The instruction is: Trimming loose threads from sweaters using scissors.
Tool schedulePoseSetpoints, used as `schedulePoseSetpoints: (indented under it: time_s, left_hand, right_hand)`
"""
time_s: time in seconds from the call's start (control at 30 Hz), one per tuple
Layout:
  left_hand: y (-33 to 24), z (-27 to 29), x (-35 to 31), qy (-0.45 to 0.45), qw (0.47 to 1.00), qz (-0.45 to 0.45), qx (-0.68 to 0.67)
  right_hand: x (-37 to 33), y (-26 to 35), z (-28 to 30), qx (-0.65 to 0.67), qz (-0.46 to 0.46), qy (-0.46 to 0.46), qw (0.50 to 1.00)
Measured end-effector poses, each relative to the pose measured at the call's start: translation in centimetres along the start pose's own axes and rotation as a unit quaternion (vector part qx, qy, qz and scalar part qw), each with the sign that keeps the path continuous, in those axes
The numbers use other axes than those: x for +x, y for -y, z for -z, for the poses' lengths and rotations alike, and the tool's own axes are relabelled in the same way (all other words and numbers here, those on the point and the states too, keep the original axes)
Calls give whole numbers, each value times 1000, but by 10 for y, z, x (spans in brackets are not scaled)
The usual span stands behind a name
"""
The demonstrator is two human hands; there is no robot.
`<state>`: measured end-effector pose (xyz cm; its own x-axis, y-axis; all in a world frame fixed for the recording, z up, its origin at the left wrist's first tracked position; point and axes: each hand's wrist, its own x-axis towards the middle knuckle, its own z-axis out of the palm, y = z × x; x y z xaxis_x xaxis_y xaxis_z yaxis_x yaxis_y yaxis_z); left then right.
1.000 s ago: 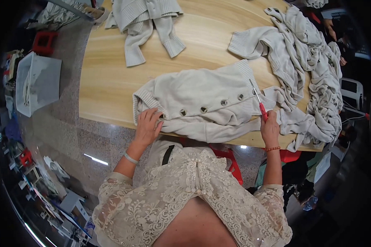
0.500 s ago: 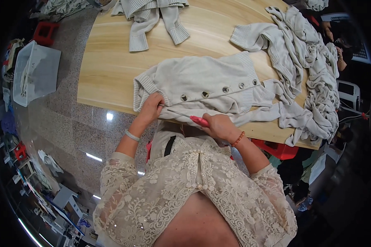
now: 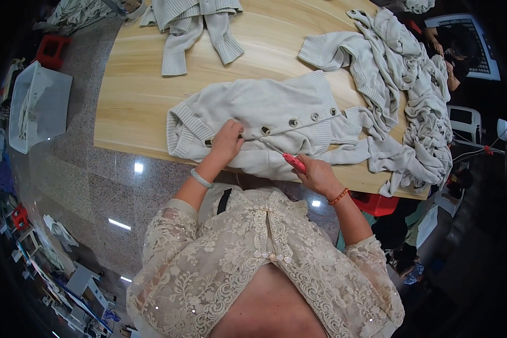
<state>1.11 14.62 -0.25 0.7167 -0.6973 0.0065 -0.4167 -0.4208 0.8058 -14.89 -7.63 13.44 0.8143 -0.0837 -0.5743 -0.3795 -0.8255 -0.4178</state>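
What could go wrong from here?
The red-handled tool in the right hand points its thin metal shaft toward the left hand, so a slip might prick it.

That shaft also lies close over the knit of the buttoned cardigan, so it could perhaps snag or nick the yarn.

The cardigan reaches the near edge of the table, so a tug might drag it off.
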Motion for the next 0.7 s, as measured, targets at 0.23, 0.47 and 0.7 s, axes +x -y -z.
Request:
schedulePoseSetpoints:
  time_s: [0.23,0.47,0.7]
  left_hand:
    - [8,7,4,66,997,-46,-17]
    - [-56,-13,23,-26,995,-99,-8]
    - [-27,-49,45,74,995,-54,-25]
  right_hand:
    - [0,2,-14,6,38,-7,999]
    - [-30,-31,-11,71,9,-103,992]
    - [-40,-40,-10,4,-48,-47,998]
